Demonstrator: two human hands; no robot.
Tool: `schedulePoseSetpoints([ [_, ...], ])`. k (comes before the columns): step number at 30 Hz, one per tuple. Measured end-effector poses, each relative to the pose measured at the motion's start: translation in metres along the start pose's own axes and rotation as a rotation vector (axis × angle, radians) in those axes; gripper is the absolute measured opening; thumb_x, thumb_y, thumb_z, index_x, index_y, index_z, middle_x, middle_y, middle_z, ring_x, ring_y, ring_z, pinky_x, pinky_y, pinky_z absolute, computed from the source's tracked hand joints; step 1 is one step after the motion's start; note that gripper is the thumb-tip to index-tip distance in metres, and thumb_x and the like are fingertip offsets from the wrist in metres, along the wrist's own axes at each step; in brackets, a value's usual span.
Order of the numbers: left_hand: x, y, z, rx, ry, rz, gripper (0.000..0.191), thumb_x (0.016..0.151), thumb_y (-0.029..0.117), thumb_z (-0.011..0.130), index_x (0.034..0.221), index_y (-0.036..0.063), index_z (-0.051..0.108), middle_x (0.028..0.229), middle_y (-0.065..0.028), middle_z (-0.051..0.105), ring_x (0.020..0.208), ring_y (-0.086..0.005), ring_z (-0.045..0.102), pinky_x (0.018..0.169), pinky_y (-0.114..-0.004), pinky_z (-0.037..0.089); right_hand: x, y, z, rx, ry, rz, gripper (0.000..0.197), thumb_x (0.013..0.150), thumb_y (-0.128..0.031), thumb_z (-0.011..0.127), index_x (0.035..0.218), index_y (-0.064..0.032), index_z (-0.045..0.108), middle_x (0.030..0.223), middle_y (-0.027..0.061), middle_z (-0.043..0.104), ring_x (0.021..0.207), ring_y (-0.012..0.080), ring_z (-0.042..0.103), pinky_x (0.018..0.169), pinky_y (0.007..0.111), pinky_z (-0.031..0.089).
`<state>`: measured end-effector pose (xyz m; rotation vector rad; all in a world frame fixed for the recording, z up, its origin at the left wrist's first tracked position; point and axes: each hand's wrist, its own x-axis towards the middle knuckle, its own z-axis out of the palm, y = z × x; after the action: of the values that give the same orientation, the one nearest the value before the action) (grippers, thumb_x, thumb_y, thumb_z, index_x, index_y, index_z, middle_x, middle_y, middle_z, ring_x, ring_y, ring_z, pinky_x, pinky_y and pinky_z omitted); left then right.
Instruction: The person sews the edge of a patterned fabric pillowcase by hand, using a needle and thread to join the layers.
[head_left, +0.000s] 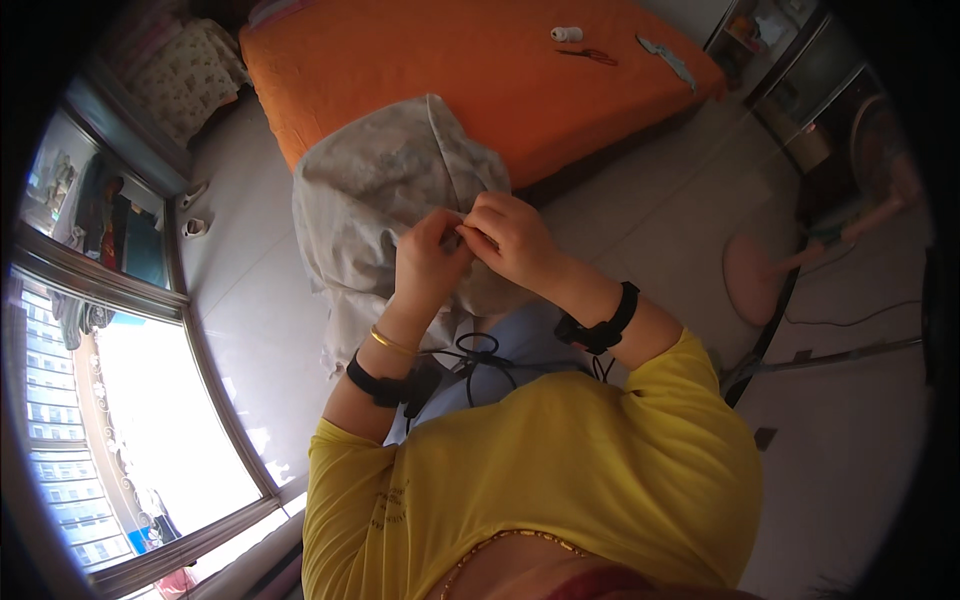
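Observation:
A light grey cloth (360, 180) with faint darker patches is draped over my lap and up against the bed's edge. Above it my left hand (431, 255) has its thumb and fingers pinched together, with folds of the cloth drawn up to them. My right hand (514, 236) meets it from the other side, fingers curled and the thumb and forefinger tips touching the left fingertips. Whatever lies between the right fingertips is too small and hidden to make out.
On the orange-covered bed (390, 52) lie a white thread spool (568, 34), scissors (589, 56) and a pale blue strip (666, 61). Black cables (480, 356) cross my lap. A pink stand fan (752, 279) is at right; glass doors (180, 375) are at left, near white shoes (195, 227).

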<state>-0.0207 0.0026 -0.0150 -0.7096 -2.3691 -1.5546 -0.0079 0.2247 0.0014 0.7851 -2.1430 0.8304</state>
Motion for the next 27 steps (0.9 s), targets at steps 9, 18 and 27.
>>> schedulePoseSetpoints([
  [9,0.015,-0.016,0.015,-0.079,0.036,0.045,0.021,0.1,0.011,0.098,0.117,0.002,0.089,0.107,-0.0201,0.087,0.096,-0.0426,0.088,0.085,-0.052,0.069,0.018,0.009,-0.012,-0.121,-0.042,-0.085,0.023,0.112,-0.008,0.091,0.099,-0.0086,0.072,0.101,0.0122,0.07,0.084,0.0394,0.073,0.074,0.053,0.058],
  [18,0.019,-0.015,0.026,-0.016,-0.08,0.086,0.018,0.105,0.015,0.098,0.118,0.004,0.093,0.11,-0.0212,0.089,0.1,-0.0442,0.09,0.089,-0.053,0.072,0.142,-0.071,-0.083,-0.063,0.165,-0.269,0.023,0.122,-0.014,0.089,0.106,-0.0071,0.074,0.102,0.01,0.071,0.079,0.0264,0.068,0.072,0.042,0.055],
  [27,0.055,-0.024,-0.063,-0.076,-0.073,-0.047,0.025,0.106,0.02,0.105,0.12,0.0011,0.096,0.109,-0.0181,0.091,0.096,-0.0325,0.09,0.089,-0.045,0.07,0.159,-0.029,-0.16,0.42,0.307,0.185,0.018,0.123,-0.021,0.089,0.119,-0.0039,0.084,0.102,0.0095,0.072,0.087,0.0249,0.067,0.083,0.043,0.053],
])
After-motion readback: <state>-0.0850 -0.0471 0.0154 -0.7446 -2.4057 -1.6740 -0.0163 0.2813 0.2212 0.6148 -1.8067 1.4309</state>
